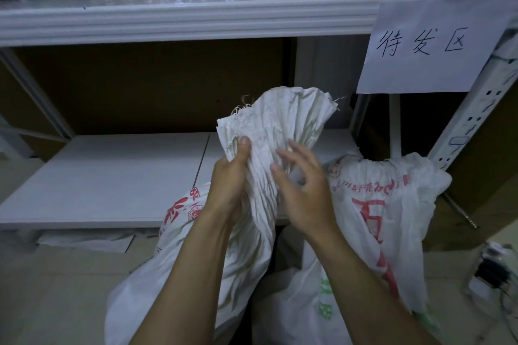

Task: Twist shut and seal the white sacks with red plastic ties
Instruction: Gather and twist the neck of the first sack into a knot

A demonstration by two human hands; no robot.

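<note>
Sack [196,246] with red print stands on the floor just in front of the lower shelf [112,176], at centre of view. Its mouth [280,117] is gathered into pleats and drawn up into a neck, the frayed rim fanning out above the hands. Likely reason for the hold: bunching the cloth narrow gives a neck that can be twisted and later bound.

Left hand [232,179]: closed around the left side of the neck, thumb up and pressed on the cloth, forearm rising from lower left. It appears to anchor the bunch.

Right hand [302,185]: half open, fingers [291,154] spread and curled toward the pleats; fingertips at or close to the cloth, palm clear of it. Cannot tell whether they actually press the cloth. Not a firm grip; reads as repositioning for a twist, but that is a judgement.

2nd sack [392,204] sits just right of the 1st, touching it, its top already puckered shut; I cannot make out a tie on it.

No red tie visible in either hand. A paper sign [431,45] hangs from the upper shelf [168,19] at right.

Step judged: gathering and twisting, sealing not yet begun.
</note>
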